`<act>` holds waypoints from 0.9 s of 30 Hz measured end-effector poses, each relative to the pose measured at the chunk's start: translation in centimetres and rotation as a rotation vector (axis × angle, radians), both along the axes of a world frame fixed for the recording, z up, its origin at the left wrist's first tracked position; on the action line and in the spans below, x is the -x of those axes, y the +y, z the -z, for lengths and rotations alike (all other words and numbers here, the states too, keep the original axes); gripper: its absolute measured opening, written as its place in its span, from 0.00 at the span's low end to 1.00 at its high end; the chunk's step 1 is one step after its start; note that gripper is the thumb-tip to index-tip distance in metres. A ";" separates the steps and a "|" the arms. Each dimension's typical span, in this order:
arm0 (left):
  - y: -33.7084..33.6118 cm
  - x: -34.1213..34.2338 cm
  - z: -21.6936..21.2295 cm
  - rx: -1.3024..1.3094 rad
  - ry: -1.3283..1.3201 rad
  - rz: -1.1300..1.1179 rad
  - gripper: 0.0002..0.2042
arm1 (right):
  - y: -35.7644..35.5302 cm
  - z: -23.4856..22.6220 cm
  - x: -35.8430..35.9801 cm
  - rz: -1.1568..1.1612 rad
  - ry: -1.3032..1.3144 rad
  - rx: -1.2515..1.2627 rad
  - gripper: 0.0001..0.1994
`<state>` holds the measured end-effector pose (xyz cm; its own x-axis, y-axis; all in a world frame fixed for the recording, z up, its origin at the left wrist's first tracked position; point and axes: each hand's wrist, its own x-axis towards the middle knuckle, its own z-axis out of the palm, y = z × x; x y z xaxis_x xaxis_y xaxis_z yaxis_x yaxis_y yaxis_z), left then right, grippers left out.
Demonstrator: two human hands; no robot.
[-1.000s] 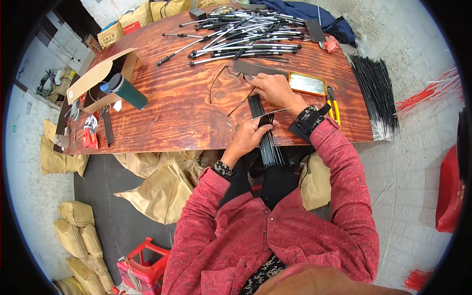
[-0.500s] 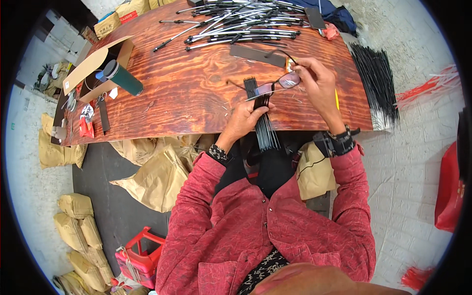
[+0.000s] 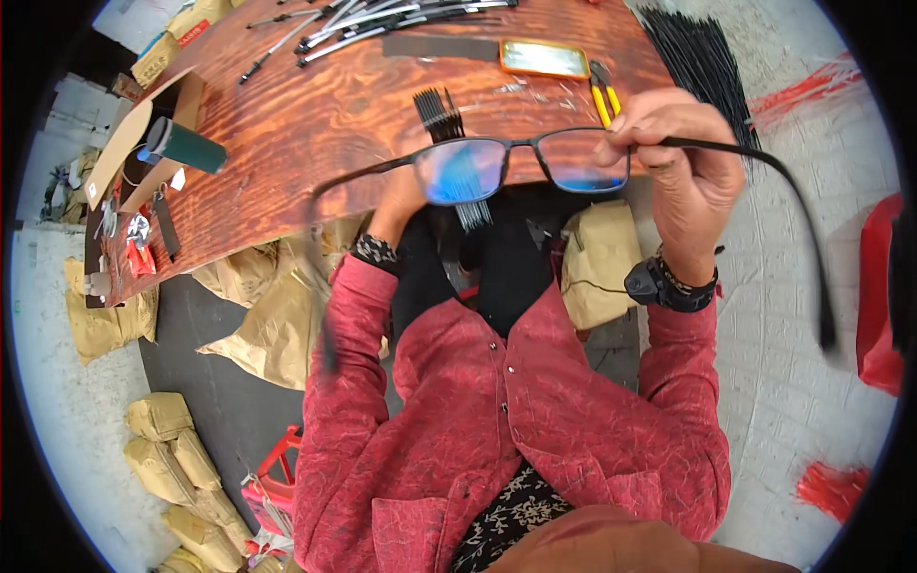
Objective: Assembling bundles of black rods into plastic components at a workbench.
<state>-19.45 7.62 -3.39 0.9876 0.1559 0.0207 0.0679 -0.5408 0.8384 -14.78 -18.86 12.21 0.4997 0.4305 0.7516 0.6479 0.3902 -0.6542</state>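
Held up close to the camera is a pair of black-framed eyeglasses (image 3: 465,172), with both temples spread. My right hand (image 3: 690,162) pinches it at the right hinge, thumb and fingers closed over the frame's corner. Behind the left lens, my left hand (image 3: 401,199) grips a bundle of thin black rods (image 3: 438,115) at the table's front edge; the lens covers most of its fingers. The upper rod ends fan out over the tabletop, and the lower ends hang above my lap.
On the wooden table (image 3: 315,124) lie black-and-silver rods (image 3: 382,24), a dark flat strip (image 3: 435,48), an orange-framed phone (image 3: 544,59) and yellow-handled pliers (image 3: 602,94). A green tumbler (image 3: 189,145) rests by an open cardboard box (image 3: 124,143). Brown paper sacks (image 3: 267,325) lie below.
My right hand has raised the eyeglasses off the table area toward the camera. My left hand keeps hold of the rods. The view has tilted down, and the phone and pliers show fully.
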 end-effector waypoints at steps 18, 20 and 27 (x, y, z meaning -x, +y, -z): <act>0.3 -0.8 2.0 0.445 -0.248 0.073 0.10 | -0.5 -1.7 2.3 -0.330 -0.088 -0.089 0.10; 0.4 -0.8 2.0 0.452 -0.250 0.076 0.10 | -0.5 -1.7 2.4 -0.339 -0.079 -0.073 0.10; 0.6 -1.1 1.9 0.414 -0.225 0.075 0.10 | 0.1 -1.6 2.9 -0.280 -0.020 -0.098 0.09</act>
